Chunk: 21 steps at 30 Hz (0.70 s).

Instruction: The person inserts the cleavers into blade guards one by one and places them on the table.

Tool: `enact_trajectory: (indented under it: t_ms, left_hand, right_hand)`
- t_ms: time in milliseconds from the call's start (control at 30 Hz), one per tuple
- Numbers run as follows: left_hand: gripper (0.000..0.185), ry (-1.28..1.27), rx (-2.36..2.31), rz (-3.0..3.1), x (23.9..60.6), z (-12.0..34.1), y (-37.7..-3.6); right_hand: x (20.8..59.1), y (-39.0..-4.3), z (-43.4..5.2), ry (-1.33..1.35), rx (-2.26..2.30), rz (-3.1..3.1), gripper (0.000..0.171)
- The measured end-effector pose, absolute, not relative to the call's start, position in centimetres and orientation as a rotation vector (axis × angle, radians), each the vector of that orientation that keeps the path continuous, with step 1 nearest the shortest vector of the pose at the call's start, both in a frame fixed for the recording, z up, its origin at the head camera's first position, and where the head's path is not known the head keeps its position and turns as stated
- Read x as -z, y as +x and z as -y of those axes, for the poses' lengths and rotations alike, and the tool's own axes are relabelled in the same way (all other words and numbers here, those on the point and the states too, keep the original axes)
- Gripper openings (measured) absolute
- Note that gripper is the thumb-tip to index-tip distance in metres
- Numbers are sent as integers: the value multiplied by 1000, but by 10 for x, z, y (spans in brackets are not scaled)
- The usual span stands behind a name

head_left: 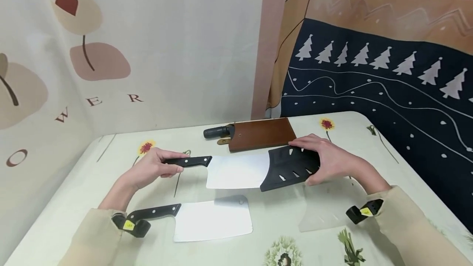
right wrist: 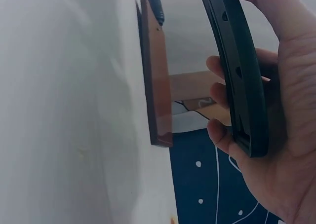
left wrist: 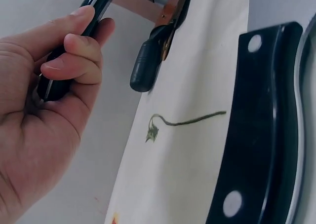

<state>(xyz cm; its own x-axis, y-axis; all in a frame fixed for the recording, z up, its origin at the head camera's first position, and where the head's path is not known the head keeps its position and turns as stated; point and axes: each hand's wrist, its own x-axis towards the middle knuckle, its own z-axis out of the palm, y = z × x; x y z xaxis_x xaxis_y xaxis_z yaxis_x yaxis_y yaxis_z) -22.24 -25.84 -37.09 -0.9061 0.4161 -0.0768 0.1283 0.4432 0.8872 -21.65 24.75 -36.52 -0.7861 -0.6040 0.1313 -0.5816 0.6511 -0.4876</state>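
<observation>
In the head view, the left hand (head_left: 151, 169) curls round the black riveted handle of a broad steel cleaver (head_left: 236, 170), held level above the pale flower-printed table (head_left: 391, 151). The cleaver's far end sits inside a black slotted plastic blade sheath (head_left: 290, 167), which the right hand (head_left: 329, 161) grips with fingers over the top edge and thumb under. Most of the blade is bare between the two hands. At 6 o'clock from it, a second black-handled steel cleaver (head_left: 212, 218) lies flat and uncovered on the table, just beside the left sleeve. At 4 o'clock a clear plastic blade sheath (head_left: 325, 212) lies flat near the right wrist. At 12 o'clock, a brown leather-like sheath with a dark knife handle sticking out (head_left: 255, 134) lies close to the back edge of the table. Open tabletop runs to 3 o'clock up to the rounded right edge, where the navy tree-printed cloth (head_left: 406, 106) hangs.

In the left wrist view, the left hand (left wrist: 49, 115) wraps the glossy black handle, thumb along its top. The second cleaver's handle (left wrist: 256, 135) fills the 3 o'clock side.

In the right wrist view, the right hand (right wrist: 276, 115) clasps the black sheath (right wrist: 237, 76) edge-on; the brown sheath (right wrist: 155, 76) stands apart at 9 o'clock.
</observation>
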Motion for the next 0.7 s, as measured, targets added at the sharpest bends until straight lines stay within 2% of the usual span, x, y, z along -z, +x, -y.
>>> enact_trajectory:
  t_ms: [300,700]
  left_hand:
    - [39,445,-1668,-2298,375,254,-214]
    - [42,368,-1640,-2330,382,238,-212]
  right_hand:
    - [363,-218,-245,-949,845,-2798,96]
    - [365,-224,-245,-891,823,-2804,97]
